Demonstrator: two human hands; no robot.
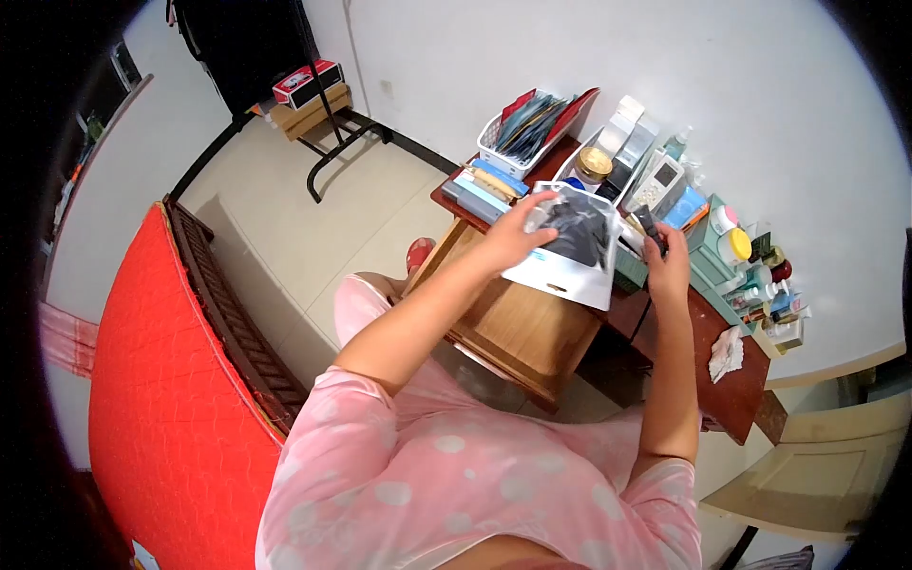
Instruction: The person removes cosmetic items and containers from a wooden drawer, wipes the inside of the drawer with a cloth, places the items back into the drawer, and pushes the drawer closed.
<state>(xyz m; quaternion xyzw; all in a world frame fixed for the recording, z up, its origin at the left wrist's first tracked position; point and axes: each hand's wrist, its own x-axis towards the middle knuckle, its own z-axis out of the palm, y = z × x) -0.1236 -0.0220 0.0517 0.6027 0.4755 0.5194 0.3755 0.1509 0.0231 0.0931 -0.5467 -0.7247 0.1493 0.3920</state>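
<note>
My left hand (516, 234) grips the left edge of a white-bordered plastic packet (581, 230), thumb on its front. Something black shows through the packet's clear window; its kind I cannot make out. The packet is tilted above the open wooden drawer (518, 328), hiding part of the desk edge. My right hand (671, 258) is closed around a small dark tube-like item (647, 219), just right of the packet. Behind that hand a white remote control (655, 183) leans among the containers.
On the desk (679, 337) stand a white basket of packets (503, 157), a green organizer (703, 252) with several bottles, and a crumpled tissue (727, 354). A red-covered bed (171, 399) is at left. A black rack (332, 142) stands on the floor beyond.
</note>
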